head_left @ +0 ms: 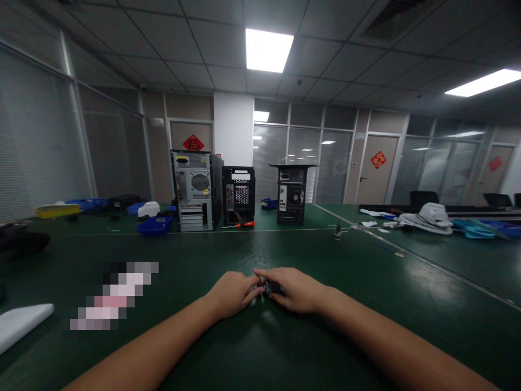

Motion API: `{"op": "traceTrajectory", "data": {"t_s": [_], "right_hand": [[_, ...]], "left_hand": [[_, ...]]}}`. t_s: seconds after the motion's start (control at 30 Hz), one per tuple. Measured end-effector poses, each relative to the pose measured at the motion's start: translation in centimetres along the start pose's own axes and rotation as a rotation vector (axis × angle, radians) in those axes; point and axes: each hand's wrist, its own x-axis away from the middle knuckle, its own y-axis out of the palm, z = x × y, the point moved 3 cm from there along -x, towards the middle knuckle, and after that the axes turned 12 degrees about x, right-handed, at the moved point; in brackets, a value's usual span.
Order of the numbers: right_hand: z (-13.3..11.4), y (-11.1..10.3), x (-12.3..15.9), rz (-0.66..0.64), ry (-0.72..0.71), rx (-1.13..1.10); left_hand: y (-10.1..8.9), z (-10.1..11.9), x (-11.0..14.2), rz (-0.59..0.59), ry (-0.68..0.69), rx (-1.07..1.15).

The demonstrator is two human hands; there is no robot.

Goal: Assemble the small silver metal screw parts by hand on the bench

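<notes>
Just above the green tabletop (260,347), my two hands meet at the middle of the view. My right hand (300,289) is closed over a small black object (272,287), most of it hidden under the fingers, so its kind does not show. From the other side my left hand (233,294) reaches in with thumb and forefinger close together at the object's left end. A small pale bit shows between those fingertips, too blurred to name. The fingertips of both hands touch or nearly touch.
Three computer towers, a grey one (199,187), a smaller black one (240,190) and another (290,195), stand at the back. A red-handled screwdriver (246,224), blue tray (154,226) and small metal part (337,232) lie nearer. A white slab (24,320) is at left.
</notes>
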Motion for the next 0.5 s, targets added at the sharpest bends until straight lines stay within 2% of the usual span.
{"op": "traceTrajectory", "data": {"t_s": [0.17,0.3,0.4,0.5], "right_hand": [[1.1,-0.2,0.4,0.027,0.109,0.011],[1.9,0.5,0.2,0.064,0.212,-0.162],[1.3,1.0,-0.5,0.091,0.264,-0.292],[0.0,1.4,-1.1,0.131,0.289,-0.328]], "left_hand": [[-0.1,0.1,-0.1,0.005,-0.034,0.001],[-0.1,0.2,-0.1,0.012,-0.045,0.008],[-0.1,0.1,0.0,0.017,-0.038,0.017],[-0.1,0.1,0.1,0.019,-0.029,0.010]]}}
